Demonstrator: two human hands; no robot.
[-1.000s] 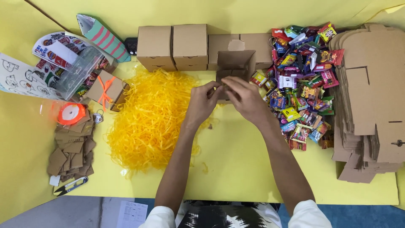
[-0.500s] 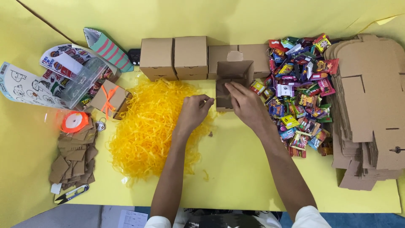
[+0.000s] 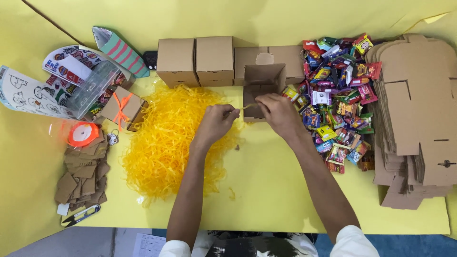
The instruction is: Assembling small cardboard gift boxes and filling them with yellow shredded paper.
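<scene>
Yellow tabletop (image 3: 266,190): bare near the person, both forearms reaching up across it.
Left hand (image 3: 216,123): fingers pinched on one end of a thin yellow paper strand (image 3: 247,107), resting at the edge of the shredded yellow paper pile (image 3: 171,138).
Right hand (image 3: 278,112): pinching the strand's other end, just at the front of the open cardboard box (image 3: 262,85).
Risk: the strand is flimsy and could tear if pulled taut; the light box may tip if the right hand nudges it.
Right side: heap of bright candy packets (image 3: 338,90); beyond it, stacked flat box blanks (image 3: 414,119).
Left side: orange ribbon roll (image 3: 83,134), brown card tags (image 3: 83,173), sticker sheets (image 3: 28,90).
Far edge: closed brown boxes (image 3: 195,61) in a row.
</scene>
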